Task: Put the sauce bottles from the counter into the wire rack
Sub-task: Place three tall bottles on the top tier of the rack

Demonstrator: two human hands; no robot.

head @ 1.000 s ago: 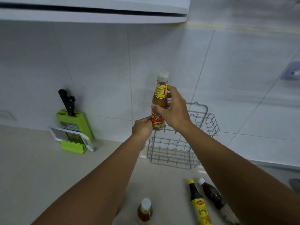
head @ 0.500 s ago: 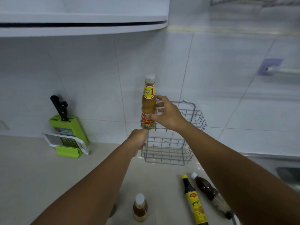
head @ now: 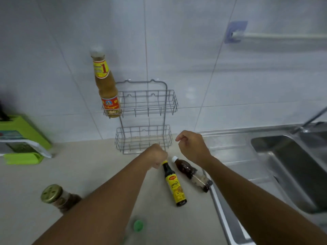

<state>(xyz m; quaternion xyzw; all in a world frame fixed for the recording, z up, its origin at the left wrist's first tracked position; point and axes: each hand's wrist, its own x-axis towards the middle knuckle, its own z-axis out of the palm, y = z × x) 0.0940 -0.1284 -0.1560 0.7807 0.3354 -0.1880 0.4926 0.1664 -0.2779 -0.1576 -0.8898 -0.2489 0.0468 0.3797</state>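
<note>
A two-tier wire rack (head: 166, 103) stands against the tiled wall. An orange sauce bottle (head: 106, 85) with a white cap stands upright in the left end of its upper basket. On the counter lie a dark bottle with a yellow label (head: 174, 184) and a dark bottle with a white cap (head: 190, 171), side by side. My left hand (head: 156, 156) hovers loosely curled just above the yellow cap, empty. My right hand (head: 192, 147) hangs over the white-capped bottle, fingers loosely bent, holding nothing. The lower basket holds no bottle.
A jar with a gold lid (head: 56, 196) stands at the front left, a green-capped bottle (head: 138, 225) near the bottom edge behind my left arm. A green knife block with a grater (head: 23, 138) sits left. A steel sink (head: 290, 167) lies right.
The orange bottle left my right hand and now stands in the upper basket. Both hands dropped toward the two lying bottles. The view tilted down and shifted right.
</note>
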